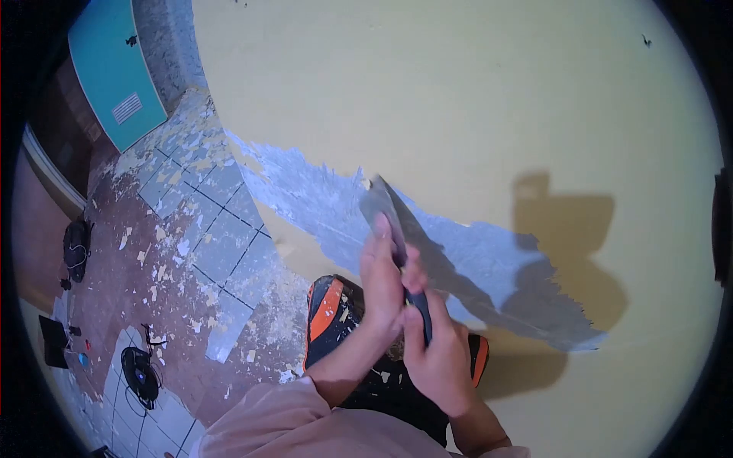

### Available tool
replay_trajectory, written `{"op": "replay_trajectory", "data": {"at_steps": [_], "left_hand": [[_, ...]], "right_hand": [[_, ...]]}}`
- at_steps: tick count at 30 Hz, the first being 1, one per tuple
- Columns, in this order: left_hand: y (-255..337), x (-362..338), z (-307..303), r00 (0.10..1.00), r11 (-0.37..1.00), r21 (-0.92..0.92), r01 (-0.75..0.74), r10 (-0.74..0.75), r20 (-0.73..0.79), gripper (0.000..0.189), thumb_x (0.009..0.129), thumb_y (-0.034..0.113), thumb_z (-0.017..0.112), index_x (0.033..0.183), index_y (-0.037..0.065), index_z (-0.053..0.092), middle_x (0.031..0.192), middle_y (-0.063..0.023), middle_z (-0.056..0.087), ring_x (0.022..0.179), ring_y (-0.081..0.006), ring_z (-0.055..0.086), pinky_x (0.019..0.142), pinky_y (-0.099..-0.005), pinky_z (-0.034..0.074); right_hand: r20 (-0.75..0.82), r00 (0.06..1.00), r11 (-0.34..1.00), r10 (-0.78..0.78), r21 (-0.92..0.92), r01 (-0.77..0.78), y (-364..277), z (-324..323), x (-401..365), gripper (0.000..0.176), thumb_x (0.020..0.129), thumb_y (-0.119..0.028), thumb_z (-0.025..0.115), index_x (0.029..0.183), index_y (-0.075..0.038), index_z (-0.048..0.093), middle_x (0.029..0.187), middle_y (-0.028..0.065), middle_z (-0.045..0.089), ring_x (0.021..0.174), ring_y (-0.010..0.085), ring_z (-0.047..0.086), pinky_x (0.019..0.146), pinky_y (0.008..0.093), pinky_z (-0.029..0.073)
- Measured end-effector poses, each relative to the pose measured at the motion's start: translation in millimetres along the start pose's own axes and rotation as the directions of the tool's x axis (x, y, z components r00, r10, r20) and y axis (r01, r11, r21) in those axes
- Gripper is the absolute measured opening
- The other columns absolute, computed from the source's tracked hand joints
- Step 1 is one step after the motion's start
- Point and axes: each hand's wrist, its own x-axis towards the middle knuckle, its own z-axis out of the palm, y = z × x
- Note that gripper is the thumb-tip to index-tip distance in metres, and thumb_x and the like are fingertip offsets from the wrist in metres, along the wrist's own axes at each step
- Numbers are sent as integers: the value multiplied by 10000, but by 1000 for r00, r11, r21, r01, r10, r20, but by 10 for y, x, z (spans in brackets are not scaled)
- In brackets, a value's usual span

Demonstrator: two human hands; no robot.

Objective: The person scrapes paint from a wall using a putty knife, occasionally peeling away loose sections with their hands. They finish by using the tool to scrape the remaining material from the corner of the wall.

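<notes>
A scraper (375,204) with a broad flat metal blade points up and away from me against the wall (458,99). My right hand (441,359) is wrapped round its dark handle. Higher up, my left hand (382,278) grips the scraper near the base of the blade, thumb along the metal. Beneath the blade's edge, a ragged band of bare grey surface (481,244) cuts across the pale yellow coating. A small curled flake shows at the blade's tip. The hands and tool cast a dark shadow on the band.
Peeled flakes litter the tiled floor (221,202) at left. A teal panel (118,72) stands at the upper left. A black bag (76,248) and a dark round object with cables (140,378) lie on the floor. My black and orange shoes (326,305) are close to the wall.
</notes>
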Motion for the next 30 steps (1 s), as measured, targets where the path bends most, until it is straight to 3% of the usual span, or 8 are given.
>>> {"op": "replay_trajectory", "data": {"at_steps": [2,8,12,13,19,23,28,30], "left_hand": [[-55,-171,17,975,971,89,221,-218,-38,378,940,428,421,759,99,466,603,-7,461,351,-42,315,307,-184,264],[250,46,-66,995,997,4,77,-77,-61,394,932,430,438,733,92,471,528,-14,425,336,-80,320,308,-209,263],[191,-59,5,977,977,87,196,-186,-105,366,936,420,437,767,97,470,561,5,442,349,-42,304,303,-175,266],[319,107,-32,987,991,40,131,-126,-99,366,940,416,427,772,93,469,562,-1,443,348,-57,309,308,-192,265],[208,-85,18,981,982,50,184,-181,-69,361,931,417,452,755,102,467,533,10,424,340,-44,303,301,-176,252],[451,300,-164,998,994,-91,66,-66,1,346,936,410,444,782,102,478,546,-2,444,339,-62,316,304,-202,256],[354,151,-196,981,983,-9,186,-186,-61,325,942,390,440,803,104,505,583,5,479,342,-37,310,299,-179,263],[400,197,-223,987,984,-83,158,-160,-18,319,943,380,442,798,103,508,591,-4,485,342,-47,321,305,-196,272]], "right_hand": [[-143,983,993,-112,23,116,64,77,-45,334,887,-206,495,1134,17,465,732,264,590,682,425,598,581,478,475],[-53,998,1000,-24,-19,23,-156,197,34,368,883,-223,504,1155,22,466,765,265,602,712,424,606,608,467,494],[-187,953,970,-238,4,243,-39,207,28,376,890,-247,489,1157,14,445,717,271,590,686,438,595,582,487,474],[-26,999,1000,-29,9,29,-202,230,127,383,898,-248,473,1173,14,433,717,276,589,691,440,594,591,482,481],[-188,970,983,-156,66,171,-190,213,3,303,901,-206,459,1110,13,457,676,255,582,623,434,582,557,496,458],[45,999,1000,5,-14,-4,-407,329,230,367,903,-203,455,1170,48,430,752,264,603,683,431,606,601,481,494],[-65,992,993,-111,19,112,-289,261,45,359,906,-210,449,1146,56,426,679,268,582,636,437,594,564,500,469],[82,995,997,58,-65,-53,-420,311,113,394,908,-203,446,1200,59,403,773,285,600,712,443,606,616,474,501]]}}
